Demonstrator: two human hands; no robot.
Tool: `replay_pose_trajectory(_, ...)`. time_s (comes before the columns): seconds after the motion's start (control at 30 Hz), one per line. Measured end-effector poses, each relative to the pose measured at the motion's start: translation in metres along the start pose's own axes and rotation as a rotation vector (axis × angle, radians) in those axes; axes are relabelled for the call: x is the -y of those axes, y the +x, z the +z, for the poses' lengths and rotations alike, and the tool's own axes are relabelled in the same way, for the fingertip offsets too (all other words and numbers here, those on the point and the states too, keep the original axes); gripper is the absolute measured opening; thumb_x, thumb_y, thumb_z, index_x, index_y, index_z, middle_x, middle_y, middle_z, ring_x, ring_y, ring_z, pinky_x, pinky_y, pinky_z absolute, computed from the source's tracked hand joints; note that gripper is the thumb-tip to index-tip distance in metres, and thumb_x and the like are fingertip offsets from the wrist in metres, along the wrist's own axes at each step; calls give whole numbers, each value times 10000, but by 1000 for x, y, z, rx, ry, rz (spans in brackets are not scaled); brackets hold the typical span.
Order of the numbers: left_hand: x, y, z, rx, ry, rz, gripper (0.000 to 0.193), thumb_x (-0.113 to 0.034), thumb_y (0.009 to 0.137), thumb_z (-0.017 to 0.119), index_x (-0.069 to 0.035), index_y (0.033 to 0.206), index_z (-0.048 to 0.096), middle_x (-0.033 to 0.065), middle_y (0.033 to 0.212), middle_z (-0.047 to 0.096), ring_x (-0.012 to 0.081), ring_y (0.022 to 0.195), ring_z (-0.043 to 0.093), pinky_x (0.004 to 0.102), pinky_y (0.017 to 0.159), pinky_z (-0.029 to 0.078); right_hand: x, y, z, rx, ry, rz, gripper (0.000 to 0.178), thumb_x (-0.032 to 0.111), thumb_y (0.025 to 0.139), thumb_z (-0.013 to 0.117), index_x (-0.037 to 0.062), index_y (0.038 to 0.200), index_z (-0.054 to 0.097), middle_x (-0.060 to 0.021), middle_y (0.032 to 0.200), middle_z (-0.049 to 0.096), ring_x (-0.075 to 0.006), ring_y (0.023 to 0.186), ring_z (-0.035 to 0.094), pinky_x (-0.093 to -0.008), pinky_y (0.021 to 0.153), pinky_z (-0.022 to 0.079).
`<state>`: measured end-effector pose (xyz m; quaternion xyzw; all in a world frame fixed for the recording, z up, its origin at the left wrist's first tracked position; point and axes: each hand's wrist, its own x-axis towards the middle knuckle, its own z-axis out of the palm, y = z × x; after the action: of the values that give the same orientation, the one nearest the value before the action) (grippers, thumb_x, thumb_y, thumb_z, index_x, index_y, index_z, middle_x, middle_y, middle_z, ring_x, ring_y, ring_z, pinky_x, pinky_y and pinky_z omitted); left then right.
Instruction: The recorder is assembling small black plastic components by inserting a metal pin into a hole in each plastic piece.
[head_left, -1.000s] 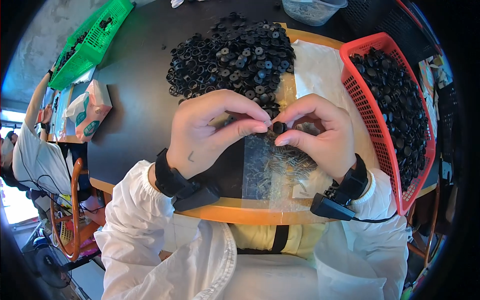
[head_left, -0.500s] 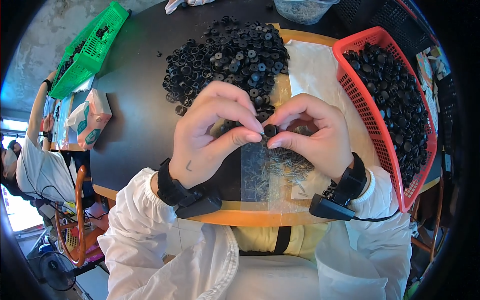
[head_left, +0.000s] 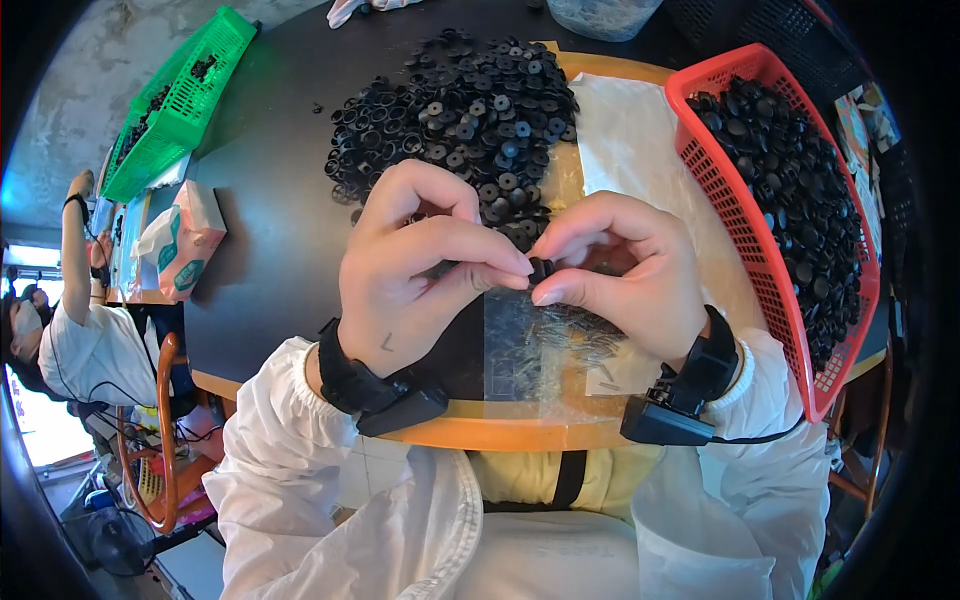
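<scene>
In front of my chest, my right hand (head_left: 640, 275) pinches a small black round plastic part (head_left: 541, 270) between thumb and forefinger. My left hand (head_left: 415, 275) is closed in a pinch, its fingertips pressed up to the left side of that part. Whatever lies between the left fingertips is hidden. Below the hands, many small metal springs (head_left: 580, 340) are spread on a clear plastic sheet. Just beyond my hands is a big heap of black round plastic pieces (head_left: 465, 110), some ring-like, others discs with a centre hole.
A red basket (head_left: 735, 220) full of black caps stands on the right. White paper (head_left: 620, 120) lies beside the heap. At left are a tissue pack (head_left: 200, 235) and a green basket (head_left: 205, 100), with another person (head_left: 85, 330) seated there. A clear tub (head_left: 600, 18) is at the back.
My left fingertips have closed in against the black part, and the metal bit seen at them before is now hidden. The part has turned in my right fingers. The other person's arm has shifted.
</scene>
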<state>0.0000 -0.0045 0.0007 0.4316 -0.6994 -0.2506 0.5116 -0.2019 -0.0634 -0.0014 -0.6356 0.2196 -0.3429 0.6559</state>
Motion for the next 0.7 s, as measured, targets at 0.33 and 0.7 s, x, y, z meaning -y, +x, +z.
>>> replay_pose_trajectory(0.33,-2,3,-9,-29,151,130,244,-39,647,836,-105,847,712,36,927,503,135,772,530,250,664,423,0,-1,1,8,-9,-68,234,9,791,756,33,1007,668,-11,935,666,-74,850,628,-228,755,509)
replay_pose_trajectory(0.7,7,22,-78,418,632,100,391,-220,501,891,-92,779,648,15,784,578,211,732,523,318,658,426,-3,6,-13,-52,235,-29,281,-36,872,617,25,1140,558,-43,1080,619,-100,1012,593,-260,907,463)
